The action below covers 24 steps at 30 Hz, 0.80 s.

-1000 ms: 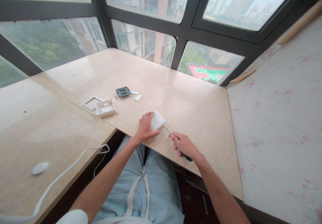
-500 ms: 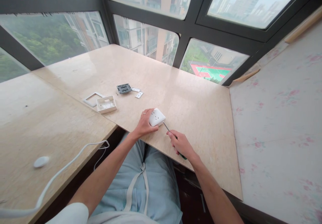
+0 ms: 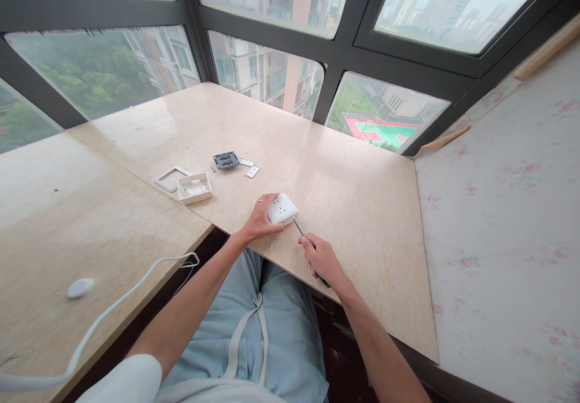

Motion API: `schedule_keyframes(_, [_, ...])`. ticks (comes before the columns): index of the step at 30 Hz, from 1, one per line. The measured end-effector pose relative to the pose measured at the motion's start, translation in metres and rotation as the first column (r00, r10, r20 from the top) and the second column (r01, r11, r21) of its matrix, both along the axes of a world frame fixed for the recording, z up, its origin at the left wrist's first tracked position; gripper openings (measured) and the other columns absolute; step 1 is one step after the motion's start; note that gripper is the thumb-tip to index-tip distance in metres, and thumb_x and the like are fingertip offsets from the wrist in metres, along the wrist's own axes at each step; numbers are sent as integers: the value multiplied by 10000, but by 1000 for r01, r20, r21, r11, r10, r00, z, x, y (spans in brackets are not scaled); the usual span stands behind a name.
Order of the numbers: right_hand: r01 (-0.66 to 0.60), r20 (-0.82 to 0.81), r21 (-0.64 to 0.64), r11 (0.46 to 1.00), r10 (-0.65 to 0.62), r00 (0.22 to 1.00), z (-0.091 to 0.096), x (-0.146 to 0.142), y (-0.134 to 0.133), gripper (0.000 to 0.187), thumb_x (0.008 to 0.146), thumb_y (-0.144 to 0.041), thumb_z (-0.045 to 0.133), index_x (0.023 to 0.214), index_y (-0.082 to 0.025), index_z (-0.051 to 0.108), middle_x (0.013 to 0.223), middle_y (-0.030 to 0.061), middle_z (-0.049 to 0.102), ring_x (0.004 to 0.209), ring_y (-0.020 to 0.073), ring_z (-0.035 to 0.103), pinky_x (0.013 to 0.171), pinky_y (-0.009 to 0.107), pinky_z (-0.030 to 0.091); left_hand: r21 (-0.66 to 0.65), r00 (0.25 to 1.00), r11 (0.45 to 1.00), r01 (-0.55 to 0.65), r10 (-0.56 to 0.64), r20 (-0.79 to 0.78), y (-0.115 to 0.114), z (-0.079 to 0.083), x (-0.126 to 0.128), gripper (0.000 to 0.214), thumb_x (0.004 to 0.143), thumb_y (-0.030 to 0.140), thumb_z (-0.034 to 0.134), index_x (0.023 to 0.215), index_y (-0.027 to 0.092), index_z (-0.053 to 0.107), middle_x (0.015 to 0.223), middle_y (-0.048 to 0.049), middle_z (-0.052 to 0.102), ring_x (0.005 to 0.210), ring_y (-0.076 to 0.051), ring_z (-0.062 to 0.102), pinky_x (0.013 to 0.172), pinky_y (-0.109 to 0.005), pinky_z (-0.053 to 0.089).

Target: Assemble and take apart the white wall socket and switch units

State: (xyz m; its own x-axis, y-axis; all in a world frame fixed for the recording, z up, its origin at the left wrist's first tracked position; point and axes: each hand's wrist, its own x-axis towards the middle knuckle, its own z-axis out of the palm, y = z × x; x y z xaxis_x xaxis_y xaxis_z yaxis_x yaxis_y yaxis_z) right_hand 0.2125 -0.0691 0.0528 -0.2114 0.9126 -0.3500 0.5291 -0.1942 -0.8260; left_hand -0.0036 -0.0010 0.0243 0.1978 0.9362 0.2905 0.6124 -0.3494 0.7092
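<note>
A white wall socket (image 3: 283, 208) with dark slots in its face is gripped at its left side by my left hand (image 3: 263, 217), close to the front edge of the countertop. My right hand (image 3: 322, 260) is wrapped round a screwdriver (image 3: 298, 226) with a thin metal shaft. Part of its green handle shows below my palm. The shaft's tip meets the lower right edge of the socket; whether it sits in a gap there is too small to tell.
Left of my hands lie a white mounting box (image 3: 194, 187), a white frame (image 3: 172, 179), a dark grey switch module (image 3: 225, 160) and two small white plates (image 3: 252, 171). A white cable (image 3: 113, 306) and a round white disc (image 3: 80, 288) rest on the left countertop (image 3: 36, 222). Windows and a papered wall (image 3: 493, 258) border it.
The view has shifted slightly. Both hands keep their hold, and the screwdriver tip stays at the socket's lower right edge with little visible movement.
</note>
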Motion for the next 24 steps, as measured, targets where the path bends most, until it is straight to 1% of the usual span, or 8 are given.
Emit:
schedule_keyframes(3, [0, 42, 62, 998, -3, 999, -1, -3, -1, 326, 954, -398, 350, 972, -207, 614, 497, -85, 429, 310, 92, 470, 319, 177, 313, 12, 1000, 1000, -11, 11, 7, 0, -1, -1, 784, 617, 268, 750, 1329, 171, 437, 1283, -132, 505, 1223, -313, 484, 1087, -476, 379])
schedule_keyframes(8, [0, 62, 85, 996, -5, 998, 1, -6, 2, 318, 947, -403, 357, 939, -213, 611, 498, -81, 417, 332, 105, 485, 332, 189, 338, -11, 1000, 1000, 15, -15, 4, 4, 0, -4, 783, 636, 302, 757, 1335, 154, 436, 1281, -140, 503, 1218, -303, 492, 1082, -459, 391])
schedule_keyframes(12, [5, 56, 95, 995, -10, 998, 1, -6, 7, 323, 946, -411, 350, 938, -215, 607, 493, -84, 412, 321, 106, 484, 338, 197, 344, -20, 1000, 1000, 4, -3, 27, 7, 1, -5, 773, 690, 436, 760, 1337, 159, 439, 1303, -140, 512, 1228, -294, 502, 1077, -447, 402])
schedule_keyframes(15, [7, 30, 89, 996, -10, 999, 3, -5, 10, 339, 942, -432, 350, 929, -215, 610, 499, -84, 413, 313, 102, 473, 326, 197, 331, -40, 999, 999, -7, 9, 34, 9, 3, -4, 834, 686, 530, 764, 1358, 159, 436, 1342, -152, 509, 1258, -308, 493, 1092, -459, 388])
schedule_keyframes(17, [10, 12, 75, 997, -11, 1000, 5, -5, 11, 340, 936, -438, 356, 931, -214, 612, 512, -84, 421, 309, 94, 465, 314, 191, 318, -64, 1000, 998, -7, 8, 17, 11, 3, -4, 844, 689, 529, 762, 1371, 151, 438, 1357, -164, 516, 1264, -322, 495, 1093, -473, 384])
schedule_keyframes(20, [12, -3, 46, 999, -12, 1000, 9, -5, 12, 340, 933, -438, 355, 933, -210, 607, 519, -85, 431, 302, 87, 456, 305, 186, 309, -91, 1000, 996, 11, -11, 4, 14, 3, -5, 804, 711, 493, 741, 1382, 165, 444, 1355, -156, 539, 1249, -328, 515, 1083, -491, 389])
schedule_keyframes(22, [13, 6, 30, 999, -13, 1000, 11, -7, 13, 337, 934, -432, 347, 930, -212, 602, 513, -86, 425, 298, 91, 450, 305, 190, 307, -92, 1000, 996, 22, -20, 15, 15, 3, -6, 787, 716, 476, 732, 1386, 182, 443, 1349, -146, 549, 1238, -326, 523, 1073, -495, 394])
schedule_keyframes(24, [9, 47, 23, 1000, -10, 999, 13, -8, 13, 333, 941, -420, 337, 928, -217, 600, 502, -86, 411, 302, 98, 451, 315, 195, 306, -85, 1000, 996, 18, -15, 26, 15, 2, -5, 781, 711, 457, 731, 1385, 186, 445, 1331, -144, 558, 1224, -324, 531, 1061, -492, 401])
